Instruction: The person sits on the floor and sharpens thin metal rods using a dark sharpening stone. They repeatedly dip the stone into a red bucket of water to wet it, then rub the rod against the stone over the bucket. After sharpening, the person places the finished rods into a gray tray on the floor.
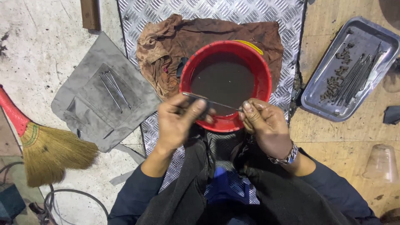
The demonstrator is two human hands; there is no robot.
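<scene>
- Left hand (177, 121) is closed on 1 end of a thin metal rod (210, 101), thumb and fingers pinching it.
- Right hand (264, 125) pinches the rod's other end between thumb and fingertips; metal wristwatch (287, 157) on that wrist.
- Rod runs roughly level between both hands, just above the near rim of the red basin (262, 73).
- Basin holds dark, murky liquid (223, 79); it sits on a stained brown rag (162, 50) spread over the diamond-plate sheet (208, 12).
- Yellow strip (250, 45) shows at the basin's far rim; can't tell what it is.
- Left of the plate: grey cloth (89, 100) on the concrete floor (37, 50), with a few more thin rods (113, 88) lying on it, well apart from the hands.
- Right of the plate: metal tray (375, 37) on the wooden floor (333, 146), holding a bundle of long thin rods (358, 75) plus a line of small dark parts (335, 79).
- Straw broom (50, 152) with red handle lies far left.
- Clear plastic cup (381, 162) stands upside down, bottom right.
- Dark cloth (187, 183) drapes over the person's lap, under both wrists.
</scene>
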